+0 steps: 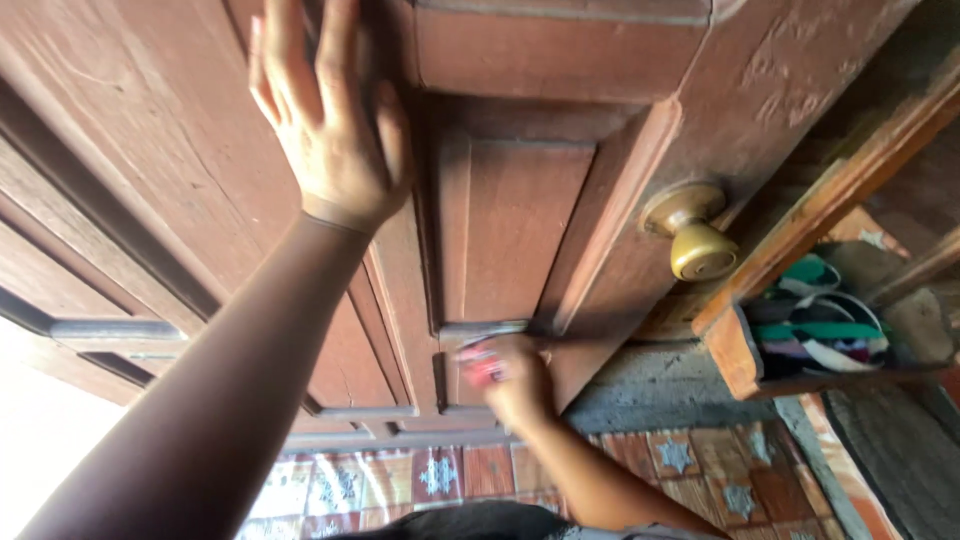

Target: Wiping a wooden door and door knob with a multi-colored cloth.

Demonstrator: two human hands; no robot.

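- Two hands on the wooden door (520,230):
- Left hand (335,120), upper left, flat, grip released.
- Right hand (515,380), lower centre, grip clenched on a blurred red thing (480,365), against the lower panel.

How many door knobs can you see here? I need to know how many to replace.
1. A single round brass door knob sits on the right side of the wooden door, right of the left hand and above the right hand. Others may lie outside the view.

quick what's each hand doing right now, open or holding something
Left hand: open, fingers spread, palm flat against the wooden door.
Right hand: closed on a small red thing, blurred, at the lower door panel.
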